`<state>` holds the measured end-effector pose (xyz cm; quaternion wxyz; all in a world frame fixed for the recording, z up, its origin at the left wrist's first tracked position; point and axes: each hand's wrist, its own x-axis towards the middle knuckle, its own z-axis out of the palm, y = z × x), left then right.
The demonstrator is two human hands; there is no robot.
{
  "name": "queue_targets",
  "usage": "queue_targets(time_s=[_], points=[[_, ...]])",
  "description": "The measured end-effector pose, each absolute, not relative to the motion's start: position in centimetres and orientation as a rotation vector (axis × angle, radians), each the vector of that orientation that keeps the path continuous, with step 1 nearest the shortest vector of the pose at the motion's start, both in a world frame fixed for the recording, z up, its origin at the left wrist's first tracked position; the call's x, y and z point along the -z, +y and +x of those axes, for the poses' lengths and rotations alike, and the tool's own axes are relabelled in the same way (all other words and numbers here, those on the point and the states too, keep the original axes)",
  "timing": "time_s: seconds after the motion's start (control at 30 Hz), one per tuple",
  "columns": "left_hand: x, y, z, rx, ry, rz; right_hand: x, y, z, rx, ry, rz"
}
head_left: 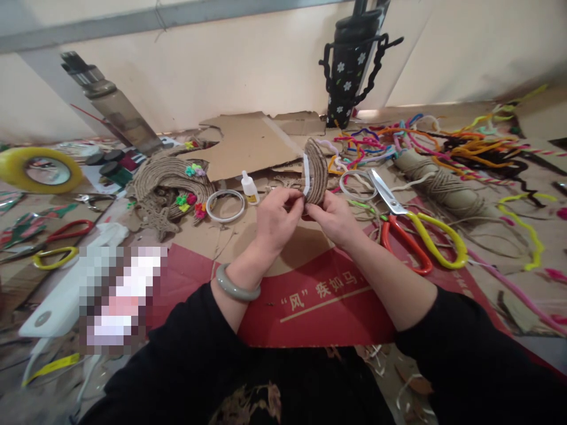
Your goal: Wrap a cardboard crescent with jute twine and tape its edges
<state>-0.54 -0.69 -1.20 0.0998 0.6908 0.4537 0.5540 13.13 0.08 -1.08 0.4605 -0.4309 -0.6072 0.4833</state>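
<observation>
Both hands hold a curved piece wound with brown twine (318, 172), raised above the cardboard in the middle. A white strip (306, 175) runs along its inner side. My left hand (278, 215) pinches the lower end at the strip, and a grey bangle (237, 287) circles that wrist. My right hand (334, 218) is closed on the lower right edge of the piece. The fingertips partly hide its bottom end. Close to my left hand stand a small white glue bottle (250, 188) and a roll of white tape (225, 205).
Red-and-yellow scissors (394, 206) lie right of my hands, near a twine spool (443, 183) and colourful pipe cleaners (465, 147). Left are a twine-covered shape with a starfish (162, 221), yellow tape (42, 170) and a white power bank (57, 301). Behind stand a black tumbler (349, 71) and a bottle (119, 112).
</observation>
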Motion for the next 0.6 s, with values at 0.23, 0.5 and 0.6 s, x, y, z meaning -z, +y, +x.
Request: queue_targets(time_s=[0.23, 0.5, 0.6], points=[[1.0, -0.6, -0.8, -1.579, 1.394, 2.135, 1.4, -0.1, 13.4, -1.018, -1.631, -1.082], [0.7, -0.7, -0.9, -1.532, 1.408, 2.179, 0.5, -0.7, 13.4, -0.744, -1.773, -1.17], [0.7, -0.7, -0.9, -1.545, 1.413, 2.178, 0.3, -0.8, 13.4, -0.704, -1.788, -1.173]])
